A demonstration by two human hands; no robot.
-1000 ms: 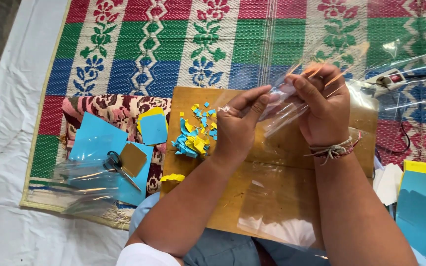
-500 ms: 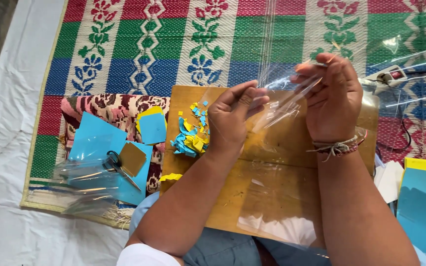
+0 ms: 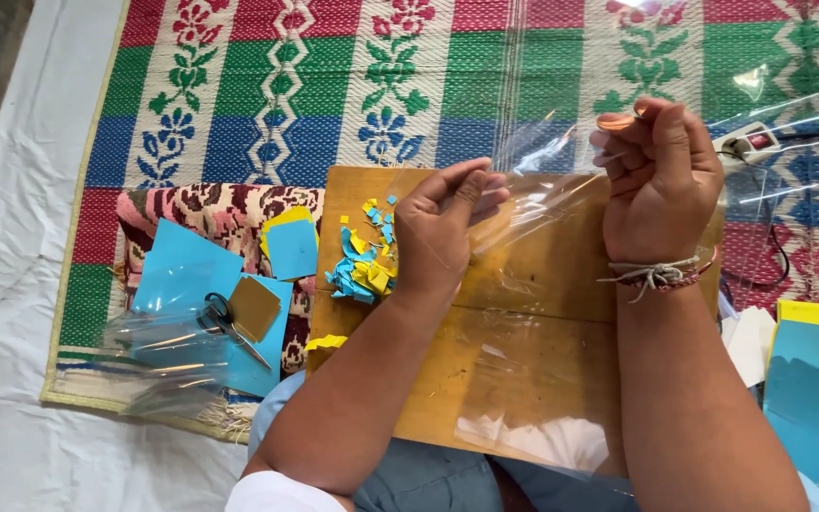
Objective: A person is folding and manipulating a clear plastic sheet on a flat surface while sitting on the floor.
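1. I am watching both hands pinching a clear plastic sheet (image 3: 561,204) above the wooden board (image 3: 542,284): the left hand (image 3: 443,228) is gripping its near edge, and the right hand (image 3: 661,180) is curling shut on its far edge.
2. Blue and yellow paper scraps (image 3: 364,265) are lying on the board's left side.
3. Scissors (image 3: 231,327) are resting on blue paper (image 3: 177,270) left of the board.

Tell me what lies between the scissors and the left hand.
In the head view, between the scissors and the left hand lie blue and yellow paper squares and a heap of paper scraps.
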